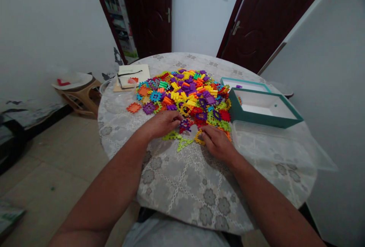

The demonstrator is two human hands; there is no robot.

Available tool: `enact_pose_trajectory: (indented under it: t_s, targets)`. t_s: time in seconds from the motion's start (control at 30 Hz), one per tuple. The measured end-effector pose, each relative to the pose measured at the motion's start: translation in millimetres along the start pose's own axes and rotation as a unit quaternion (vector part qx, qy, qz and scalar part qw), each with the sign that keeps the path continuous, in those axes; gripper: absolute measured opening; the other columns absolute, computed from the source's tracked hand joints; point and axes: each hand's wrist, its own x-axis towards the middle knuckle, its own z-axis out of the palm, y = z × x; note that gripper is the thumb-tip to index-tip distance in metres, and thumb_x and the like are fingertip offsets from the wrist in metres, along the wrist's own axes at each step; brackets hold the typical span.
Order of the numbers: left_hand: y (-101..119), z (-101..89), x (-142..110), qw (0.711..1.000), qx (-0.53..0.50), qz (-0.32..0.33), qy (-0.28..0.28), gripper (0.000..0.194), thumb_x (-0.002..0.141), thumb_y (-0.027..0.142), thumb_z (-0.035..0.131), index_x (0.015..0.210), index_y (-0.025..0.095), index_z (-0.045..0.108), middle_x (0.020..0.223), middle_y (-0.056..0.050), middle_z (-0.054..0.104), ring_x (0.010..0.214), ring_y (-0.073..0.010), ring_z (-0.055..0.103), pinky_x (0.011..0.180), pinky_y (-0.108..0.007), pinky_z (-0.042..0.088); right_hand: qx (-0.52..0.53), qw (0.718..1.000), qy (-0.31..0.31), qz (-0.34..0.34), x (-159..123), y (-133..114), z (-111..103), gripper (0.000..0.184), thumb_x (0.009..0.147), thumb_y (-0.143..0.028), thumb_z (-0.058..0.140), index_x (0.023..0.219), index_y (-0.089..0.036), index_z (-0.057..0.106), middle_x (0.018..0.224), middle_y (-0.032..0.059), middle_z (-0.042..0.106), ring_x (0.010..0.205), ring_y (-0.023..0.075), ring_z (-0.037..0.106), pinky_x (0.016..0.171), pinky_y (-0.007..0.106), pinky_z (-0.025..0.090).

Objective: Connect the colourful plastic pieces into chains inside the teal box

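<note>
With fingers nearly closed, the left hand (163, 123) is pinching a purple piece (186, 125), the right hand (218, 141) a yellow piece (199, 137), while the pile (186, 89) is lying loose.

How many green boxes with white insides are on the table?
2. One is the dark-green rectangular box right of the heap of colourful plastic pieces; the other is the teal-rimmed rectangular one, maybe a lid, just behind it. Others may be hidden.

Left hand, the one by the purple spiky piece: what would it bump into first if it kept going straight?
Probably that purple piece, right by the left hand's fingertips. They might even be touching; the depth is hard to tell.
</note>
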Motion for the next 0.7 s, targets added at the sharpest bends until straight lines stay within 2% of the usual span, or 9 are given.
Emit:
enact_pose_trajectory:
  t_s: [0.1,0.2,0.33,0.43,0.6,0.7]
  targets:
    - [4.6,-4.4,-7.6,1.000,0.003,-0.003,0.018,0.021,0.098,0.024,0.056,0.108,0.021,0.074,0.102,-0.004,0.078,0.090,-0.0190,0.069,0.081,-0.031,0.050,0.014,1.000,0.025,-0.011,-0.3,-1.8,-3.6,0.022,0.106,-0.023,0.048,0.116,-0.020,0.067,0.107,0.0099,0.074,0.099,0.0233,0.069,0.088,0.035,0.050]
    - [11.0,3.4,-9.2,1.000,-0.011,-0.008,0.022,0.019,0.098,0.024,0.057,0.106,0.021,0.074,0.099,-0.003,0.077,0.087,-0.0183,0.069,0.079,-0.030,0.049,0.031,0.998,0.036,-0.031,-0.5,-4.1,-8.3,0.020,0.106,-0.023,0.048,0.114,-0.021,0.067,0.104,0.0089,0.074,0.096,0.0227,0.069,0.086,0.035,0.050]
    - [19.4,19.2,-7.2,1.000,0.024,0.009,0.018,0.016,0.100,0.024,0.058,0.107,0.022,0.072,0.102,-0.004,0.077,0.090,-0.0192,0.069,0.081,-0.031,0.050,0.043,0.997,-0.008,-0.065,-1.2,-6.9,-10.1,0.019,0.107,-0.024,0.048,0.114,-0.021,0.066,0.105,0.0084,0.073,0.097,0.0222,0.068,0.087,0.034,0.050]
    - [22.8,24.4,-15.1,0.994,0.104,0.015,0.039,0.015,0.101,0.028,0.062,0.113,0.022,0.069,0.113,-0.007,0.075,0.104,-0.0237,0.068,0.092,-0.036,0.051,0.012,0.997,-0.032,-0.067,-1.5,-6.7,-8.1,0.021,0.108,-0.023,0.046,0.114,-0.021,0.066,0.105,0.0092,0.072,0.099,0.0228,0.066,0.089,0.034,0.049]
    - [23.6,38.6,-47.6,0.974,0.223,-0.019,0.031,0.047,0.088,0.047,0.082,0.123,0.021,0.067,0.123,-0.013,0.068,0.114,-0.0330,0.062,0.100,-0.046,0.051,-0.062,0.997,-0.035,-0.020,-0.8,-3.6,-9.2,0.024,0.106,-0.019,0.045,0.113,-0.017,0.067,0.105,0.0120,0.071,0.099,0.0243,0.065,0.088,0.034,0.047]
    - [20.7,51.8,-61.4,0.972,0.228,-0.024,0.049,0.052,0.087,0.048,0.083,0.127,0.022,0.064,0.133,-0.014,0.063,0.119,-0.0340,0.057,0.103,-0.048,0.049,-0.089,0.994,-0.068,-0.007,-0.5,-4.6,-11.9,0.023,0.104,-0.018,0.045,0.110,-0.017,0.068,0.104,0.0112,0.072,0.098,0.0233,0.065,0.087,0.033,0.045]
